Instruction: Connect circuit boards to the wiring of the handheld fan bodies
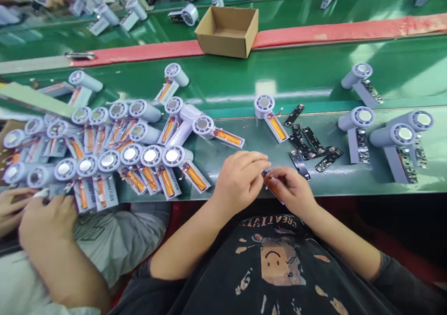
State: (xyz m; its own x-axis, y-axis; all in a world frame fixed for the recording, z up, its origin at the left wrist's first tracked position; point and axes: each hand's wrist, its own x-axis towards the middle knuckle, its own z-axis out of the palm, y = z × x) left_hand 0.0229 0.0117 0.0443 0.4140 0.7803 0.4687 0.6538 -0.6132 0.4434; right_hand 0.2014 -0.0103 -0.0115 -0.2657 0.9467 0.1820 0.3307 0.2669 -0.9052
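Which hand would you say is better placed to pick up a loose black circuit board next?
Probably the right hand: the loose black circuit boards lie just beyond it, and the left hand is farther away. The right appears to pinch the orange piece, so would need freeing.

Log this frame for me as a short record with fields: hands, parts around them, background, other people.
Left hand: curled at the upper end of a partly hidden piece with an orange strip; grip unclear
Right hand: fingers on the same piece
Beside the hands: loose black circuit boards
Left side: crowded lilac fan units, many showing orange strips
Right side: fan units with exposed boards
Background: open cardboard box, red strip
Other people: co-worker's hands, lower left
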